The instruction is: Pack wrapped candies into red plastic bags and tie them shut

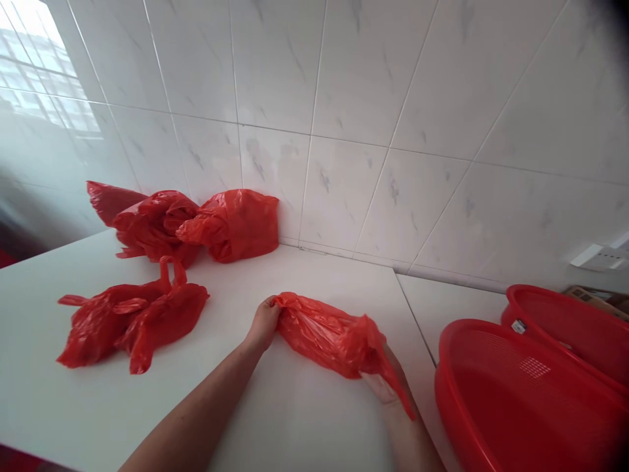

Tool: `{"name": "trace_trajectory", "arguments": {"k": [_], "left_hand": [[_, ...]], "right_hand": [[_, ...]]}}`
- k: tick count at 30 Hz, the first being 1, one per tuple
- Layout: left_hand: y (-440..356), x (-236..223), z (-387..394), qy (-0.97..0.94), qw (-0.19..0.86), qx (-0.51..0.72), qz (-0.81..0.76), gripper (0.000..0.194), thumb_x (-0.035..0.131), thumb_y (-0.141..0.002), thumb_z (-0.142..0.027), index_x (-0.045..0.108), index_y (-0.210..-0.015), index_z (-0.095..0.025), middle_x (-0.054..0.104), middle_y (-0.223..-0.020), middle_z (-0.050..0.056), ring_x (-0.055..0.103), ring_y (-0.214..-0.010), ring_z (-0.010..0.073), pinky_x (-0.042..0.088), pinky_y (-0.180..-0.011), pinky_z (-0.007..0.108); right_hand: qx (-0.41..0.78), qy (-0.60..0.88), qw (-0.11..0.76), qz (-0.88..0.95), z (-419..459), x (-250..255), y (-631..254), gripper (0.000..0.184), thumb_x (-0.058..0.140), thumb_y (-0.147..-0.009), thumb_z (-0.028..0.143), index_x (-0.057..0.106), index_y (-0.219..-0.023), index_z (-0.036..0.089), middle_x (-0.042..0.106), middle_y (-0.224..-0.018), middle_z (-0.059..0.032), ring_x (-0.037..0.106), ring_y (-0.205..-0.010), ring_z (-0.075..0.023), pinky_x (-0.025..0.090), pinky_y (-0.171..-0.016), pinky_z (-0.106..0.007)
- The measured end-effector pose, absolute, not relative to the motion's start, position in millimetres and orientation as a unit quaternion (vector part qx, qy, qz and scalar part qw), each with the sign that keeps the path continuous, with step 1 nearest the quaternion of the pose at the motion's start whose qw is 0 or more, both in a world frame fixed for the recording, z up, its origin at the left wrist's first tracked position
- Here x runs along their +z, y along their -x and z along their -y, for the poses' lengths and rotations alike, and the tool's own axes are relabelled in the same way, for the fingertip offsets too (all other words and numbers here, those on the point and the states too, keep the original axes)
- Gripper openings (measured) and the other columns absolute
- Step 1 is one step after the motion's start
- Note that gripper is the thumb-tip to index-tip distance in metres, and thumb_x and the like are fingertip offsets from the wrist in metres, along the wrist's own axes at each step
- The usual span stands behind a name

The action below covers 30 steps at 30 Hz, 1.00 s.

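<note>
A crumpled red plastic bag point(322, 331) stretches between my two hands just above the white table. My left hand point(264, 322) pinches its left end, fingers closed on the film. At the other end, my right hand point(386, 380) is partly covered by the bag's bunched folds; its fingers are mostly hidden behind or inside the plastic, so I cannot make out how they are set. Off to the left lies another red plastic bag point(162, 321), loosely heaped with its handles sticking up.
More red plastic bags point(240, 226) are piled against the tiled wall point(354, 196) at the back left. Two red plastic baskets point(455, 373) stand at the right, beyond a seam in the white table point(255, 419). A wall socket point(597, 257) sits above them.
</note>
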<state>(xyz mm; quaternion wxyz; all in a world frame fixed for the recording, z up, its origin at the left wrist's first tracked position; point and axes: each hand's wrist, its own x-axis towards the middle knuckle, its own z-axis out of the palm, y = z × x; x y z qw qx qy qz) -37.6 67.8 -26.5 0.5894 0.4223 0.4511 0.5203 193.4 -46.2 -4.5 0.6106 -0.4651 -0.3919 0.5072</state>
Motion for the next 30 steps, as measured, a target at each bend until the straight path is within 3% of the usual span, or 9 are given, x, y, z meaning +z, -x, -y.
{"name": "trace_trajectory", "arguments": {"k": [3, 6, 14, 18, 21, 23, 26, 28, 30], "left_hand": [[54, -29, -80, -0.356, 0.576, 0.582, -0.451, 0.014, 0.058, -0.068, -0.024, 0.058, -0.079, -0.015, 0.063, -0.064, 0.0, 0.059, -0.055, 0.0123, 0.044, -0.05, 0.021], [66, -28, -90, -0.307, 0.566, 0.625, -0.44, 0.016, 0.058, -0.072, -0.027, 0.056, -0.084, -0.016, 0.065, -0.07, 0.002, 0.062, -0.062, 0.0132, 0.049, -0.056, 0.023], [56, -20, -84, -0.369, 0.597, 0.598, -0.386, 0.047, 0.065, -0.075, -0.033, 0.051, -0.118, -0.019, 0.06, -0.118, 0.012, 0.062, -0.101, 0.0219, 0.052, -0.083, 0.037], [41, -25, -67, -0.494, 0.344, 0.599, -0.527, 0.071, 0.065, -0.076, -0.032, 0.03, -0.138, -0.025, 0.036, -0.141, 0.015, 0.04, -0.128, 0.0291, 0.041, -0.099, 0.047], [28, -27, -48, -0.628, 0.173, 0.567, -0.505, 0.057, 0.06, -0.08, -0.026, 0.038, -0.132, -0.024, 0.032, -0.143, 0.013, 0.029, -0.135, 0.0285, 0.03, -0.108, 0.048], [19, -27, -34, -0.712, 0.198, 0.524, -0.423, 0.053, 0.059, -0.082, -0.027, 0.04, -0.131, -0.028, 0.035, -0.141, 0.011, 0.037, -0.13, 0.0262, 0.036, -0.104, 0.045], [5, -28, -14, -0.769, 0.313, 0.456, -0.32, 0.088, 0.072, -0.072, -0.035, 0.021, -0.143, -0.032, 0.028, -0.145, 0.014, 0.044, -0.124, 0.0284, 0.046, -0.094, 0.042], [-3, -29, -5, -0.77, 0.355, 0.447, -0.283, 0.111, 0.079, -0.062, -0.035, 0.008, -0.147, -0.031, 0.024, -0.148, 0.017, 0.043, -0.125, 0.0309, 0.046, -0.094, 0.043], [-8, -29, -2, -0.746, 0.384, 0.463, -0.284, 0.108, 0.078, -0.062, -0.03, 0.012, -0.147, -0.028, 0.038, -0.14, 0.017, 0.05, -0.115, 0.0284, 0.046, -0.092, 0.042]], "right_hand": [[0.536, 0.396, 0.675, 0.316, 42, -8, -205, 0.037, 0.069, -0.068, 0.05, 0.064, -0.097, 0.028, 0.066, -0.101, -0.0043, 0.061, -0.085, -0.0218, 0.05, -0.07, -0.034], [0.515, 0.39, 0.718, 0.259, 37, -10, -213, 0.04, 0.073, -0.066, 0.046, 0.064, -0.1, 0.026, 0.068, -0.098, -0.0046, 0.063, -0.085, -0.0225, 0.052, -0.072, -0.036], [0.517, 0.43, 0.699, 0.243, 27, -18, -211, 0.047, 0.067, -0.072, 0.049, 0.061, -0.112, 0.027, 0.067, -0.106, -0.0045, 0.065, -0.084, -0.0213, 0.054, -0.065, -0.033], [0.544, 0.389, 0.707, 0.23, 31, -18, -209, 0.044, 0.068, -0.071, 0.046, 0.063, -0.107, 0.022, 0.069, -0.099, -0.0072, 0.065, -0.088, -0.0239, 0.054, -0.068, -0.034], [0.553, 0.397, 0.691, 0.242, 32, -16, -205, 0.045, 0.065, -0.072, 0.049, 0.062, -0.106, 0.02, 0.068, -0.098, -0.0093, 0.064, -0.089, -0.0256, 0.053, -0.066, -0.035], [0.537, 0.448, 0.661, 0.271, 31, -16, -199, 0.044, 0.062, -0.074, 0.052, 0.061, -0.104, 0.019, 0.069, -0.09, -0.0083, 0.064, -0.083, -0.0243, 0.05, -0.058, -0.031], [0.451, 0.556, 0.604, 0.351, 30, -18, -188, 0.035, 0.062, -0.074, 0.049, 0.06, -0.092, 0.019, 0.065, -0.073, -0.0037, 0.061, -0.068, -0.0204, 0.045, -0.051, -0.028], [0.386, 0.585, 0.582, 0.413, 31, -19, -180, 0.029, 0.064, -0.072, 0.041, 0.059, -0.092, 0.02, 0.065, -0.082, -0.0032, 0.061, -0.075, -0.0196, 0.048, -0.062, -0.029], [0.34, 0.584, 0.567, 0.472, 33, -18, -175, 0.035, 0.067, -0.069, 0.033, 0.059, -0.101, 0.021, 0.063, -0.101, -0.0044, 0.06, -0.091, -0.0205, 0.049, -0.077, -0.031]]}}
